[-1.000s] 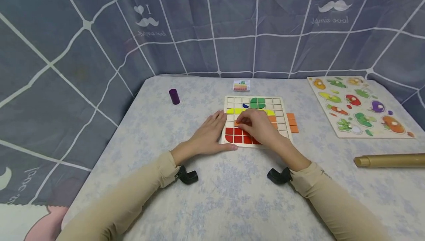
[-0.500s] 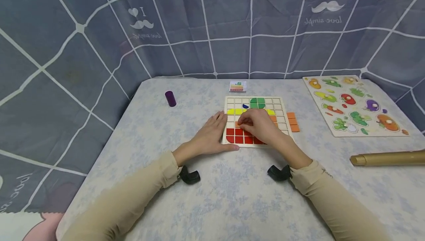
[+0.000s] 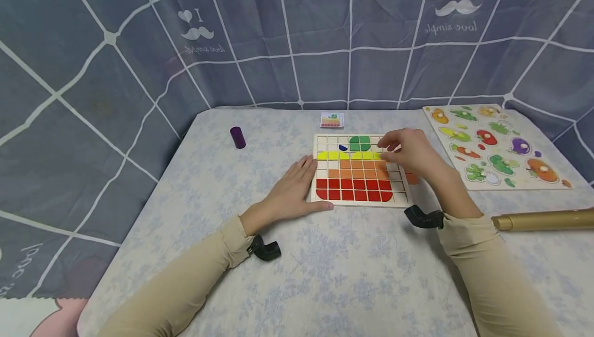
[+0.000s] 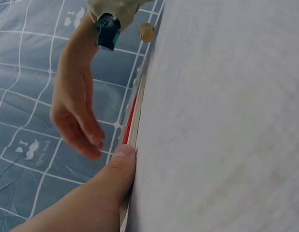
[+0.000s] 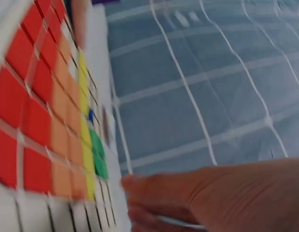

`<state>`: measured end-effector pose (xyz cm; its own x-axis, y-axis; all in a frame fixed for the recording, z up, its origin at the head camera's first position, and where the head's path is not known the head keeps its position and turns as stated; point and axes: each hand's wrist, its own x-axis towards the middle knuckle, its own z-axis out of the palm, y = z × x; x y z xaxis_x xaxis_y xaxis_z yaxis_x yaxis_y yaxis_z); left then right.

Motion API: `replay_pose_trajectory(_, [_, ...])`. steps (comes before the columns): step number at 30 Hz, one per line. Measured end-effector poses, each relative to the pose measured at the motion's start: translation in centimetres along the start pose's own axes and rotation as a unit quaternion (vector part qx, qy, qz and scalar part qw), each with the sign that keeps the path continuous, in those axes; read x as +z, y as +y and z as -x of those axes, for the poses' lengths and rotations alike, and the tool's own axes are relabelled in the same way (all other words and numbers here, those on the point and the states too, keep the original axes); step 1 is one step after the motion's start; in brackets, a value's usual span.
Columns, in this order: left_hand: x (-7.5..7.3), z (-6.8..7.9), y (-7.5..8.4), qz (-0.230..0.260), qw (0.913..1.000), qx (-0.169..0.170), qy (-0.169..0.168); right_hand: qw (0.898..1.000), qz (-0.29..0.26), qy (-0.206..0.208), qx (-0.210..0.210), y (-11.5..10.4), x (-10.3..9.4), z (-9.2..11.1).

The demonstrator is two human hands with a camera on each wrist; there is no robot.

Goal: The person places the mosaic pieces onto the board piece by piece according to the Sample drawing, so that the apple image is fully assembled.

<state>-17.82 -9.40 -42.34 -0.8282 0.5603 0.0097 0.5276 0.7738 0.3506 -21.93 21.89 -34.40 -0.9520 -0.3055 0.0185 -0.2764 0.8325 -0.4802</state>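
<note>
A wooden grid board lies on the table, bearing rows of red tiles, orange tiles, yellow tiles, green tiles and a small blue piece. My left hand rests with straight fingers along the board's left side, its thumb at the near edge; the left wrist view shows the thumb touching that edge. Over the board's right side my right hand hovers, fingers loosely bent, with nothing visible between them. Loose orange tiles right of the board are partly hidden behind it.
Behind the board lies a small pattern card. A purple cylinder stands to the left. On the right are a vegetable puzzle board and a gold tube. A grid-patterned curtain borders the table's back.
My right hand has let go of an orange tile, now lying in the left part of the lower orange row, and has lifted away to the right. The left hand has stayed in place.
</note>
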Motion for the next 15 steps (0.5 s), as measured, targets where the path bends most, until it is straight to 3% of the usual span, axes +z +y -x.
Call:
replay_pose_trajectory(7, [0.2,0.1,-0.1,-0.003,1.0000,0.006,0.001,0.997,0.015,-0.042,0.066,4.5,-1.3,0.5])
replay_pose_trajectory(15, [-0.1,0.2,-0.5,-0.008,0.9998,0.015,0.004,0.998,0.002,-0.049,0.049,5.9,-1.3,0.2])
